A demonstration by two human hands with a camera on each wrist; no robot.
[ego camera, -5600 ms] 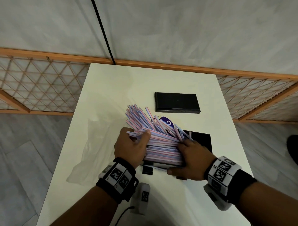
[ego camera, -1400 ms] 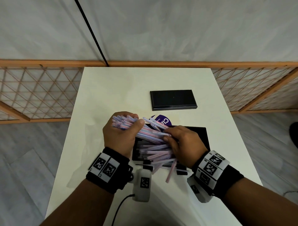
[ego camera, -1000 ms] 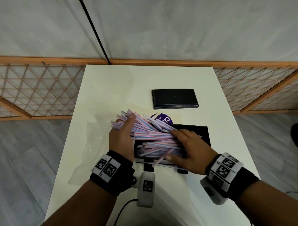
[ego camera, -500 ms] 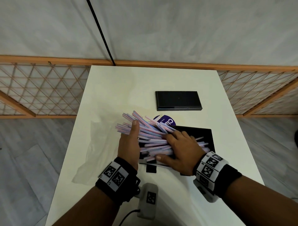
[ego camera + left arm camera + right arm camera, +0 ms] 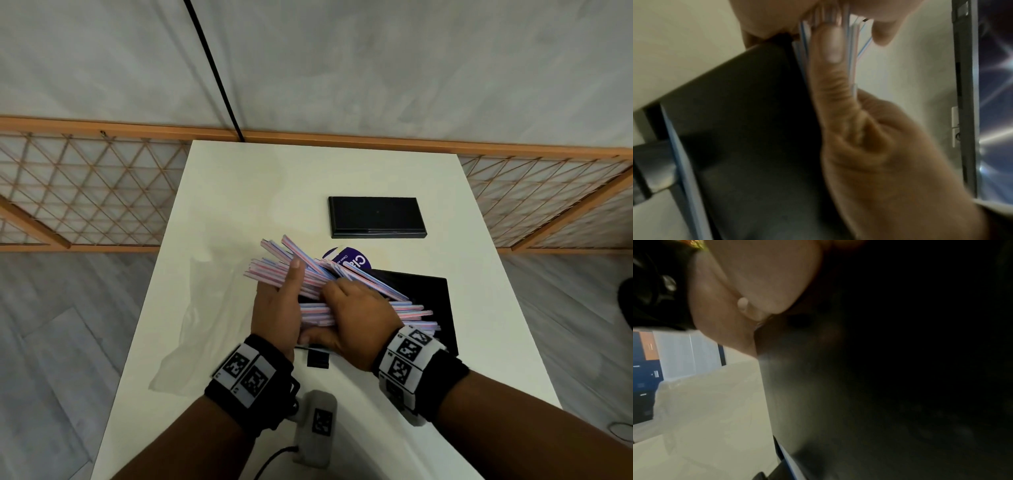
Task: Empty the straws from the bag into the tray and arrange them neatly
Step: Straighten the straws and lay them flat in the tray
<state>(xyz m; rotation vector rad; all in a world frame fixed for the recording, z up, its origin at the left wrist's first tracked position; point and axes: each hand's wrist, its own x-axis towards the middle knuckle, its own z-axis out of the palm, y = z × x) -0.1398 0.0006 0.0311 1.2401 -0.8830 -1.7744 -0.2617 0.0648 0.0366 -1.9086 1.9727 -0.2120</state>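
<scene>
A thick bunch of pink, blue and white striped straws [image 5: 342, 310] lies across the left part of the black tray [image 5: 431, 291], held between both hands. My left hand [image 5: 279, 308] clamps the left ends between its straight fingers and its thumb, and several tips stick out past it. In the left wrist view the thumb [image 5: 830, 73] lies against the straws [image 5: 803, 53] above the tray [image 5: 748, 129]. My right hand [image 5: 347, 315] curls over the middle of the bunch with its thumb underneath. The right wrist view is mostly dark. The empty clear bag [image 5: 205, 308] lies flat to the left.
A second black tray [image 5: 376, 216] sits further back on the white table [image 5: 260, 185]. A purple round label [image 5: 356, 262] shows behind the straws. A small black block [image 5: 318, 359] and a grey device [image 5: 317, 425] with a cable lie near the front edge.
The loose, fanned pile has been drawn together. My left hand went from gripping a raised handful to lying flat along the ends, and my right hand closed over the bunch lower in the tray.
</scene>
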